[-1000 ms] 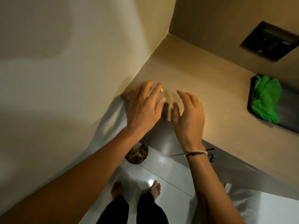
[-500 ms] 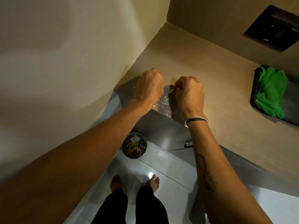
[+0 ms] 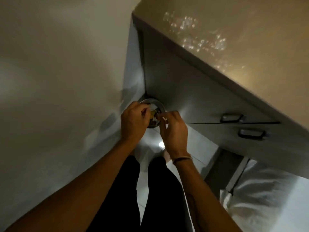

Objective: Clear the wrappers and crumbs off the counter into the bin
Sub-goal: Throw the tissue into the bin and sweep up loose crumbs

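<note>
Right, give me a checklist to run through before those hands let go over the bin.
1. Both hands over the bin: ok, left hand and right hand sit above its opening.
2. Bin has room: cannot tell, hands hide most of it.
3. Left hand's load: cannot tell, fingers curled closed and blurred.
4. Right hand's load: cannot tell, something pale at its fingers.
5. Counter cleared: not ok, glinting specks remain.

Both hands hang over the bin (image 3: 153,102) on the floor at the cabinet's (image 3: 197,91) corner: the left hand (image 3: 133,122) curled, the right hand (image 3: 173,131) loosely cupped just beside it. Above the bin, crumbs (image 3: 200,37) glint on the counter (image 3: 260,52), and 2 handles (image 3: 231,118) sit on the cabinet front to the bin's right.
</note>
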Demonstrator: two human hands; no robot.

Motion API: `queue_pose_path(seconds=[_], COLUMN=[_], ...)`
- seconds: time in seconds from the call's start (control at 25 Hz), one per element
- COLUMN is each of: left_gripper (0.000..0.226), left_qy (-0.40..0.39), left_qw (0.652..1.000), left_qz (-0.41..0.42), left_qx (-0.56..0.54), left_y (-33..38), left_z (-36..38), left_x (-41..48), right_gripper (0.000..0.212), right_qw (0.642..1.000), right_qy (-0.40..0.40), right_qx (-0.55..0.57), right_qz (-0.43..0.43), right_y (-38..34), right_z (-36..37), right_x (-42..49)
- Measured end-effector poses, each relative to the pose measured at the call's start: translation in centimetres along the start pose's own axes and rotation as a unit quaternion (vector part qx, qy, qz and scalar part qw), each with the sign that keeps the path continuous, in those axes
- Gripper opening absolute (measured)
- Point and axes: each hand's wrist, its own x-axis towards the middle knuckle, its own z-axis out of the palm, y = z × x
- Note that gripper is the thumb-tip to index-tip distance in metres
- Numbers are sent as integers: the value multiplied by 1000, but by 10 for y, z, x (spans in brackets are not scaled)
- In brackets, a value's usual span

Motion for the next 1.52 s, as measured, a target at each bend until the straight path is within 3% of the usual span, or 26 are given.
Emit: queue_pose_path(seconds=[0.12, 0.32, 0.48, 0.6, 0.8, 0.88, 1.0, 1.28, 1.52], left_gripper=[23, 45, 32, 27, 49, 50, 52, 63, 77], left_qy=[-64, -198, -148, -129, -142, -135, -106, 5, 55], left_qw=[996, 971, 983, 987, 982, 981, 976, 941, 914], left_qz=[-35, -75, -16, 7, 46, 74, 165, 336, 393], left_qx=[45, 108, 106, 93, 116, 118, 95, 52, 86], left_y=[-54, -113, -131, -128, -123, -111, -66, 116, 241], left_z=[75, 148, 133, 114, 110, 109, 86, -32, -81], left_x=[35, 64, 30, -2, -37, -44, -52, -42, 27], right_gripper=[17, 34, 39, 49, 53, 53, 50, 48, 71], right_qw=[1000, 992, 994, 989, 986, 993, 999, 955, 914], right_qy=[-9, -105, -71, -104, -141, -99, 38, 269, 355], right_qx=[-4, -58, -21, -11, -27, -18, -30, -91, -196], right_qz=[27, 32, 84, 104, 83, 69, 21, -91, -17], right_y=[40, 89, 104, 108, 113, 103, 78, 1, -15], right_z=[67, 141, 138, 130, 127, 113, 59, -139, -258], right_x=[53, 86, 56, 24, 1, -6, -30, -61, -30])
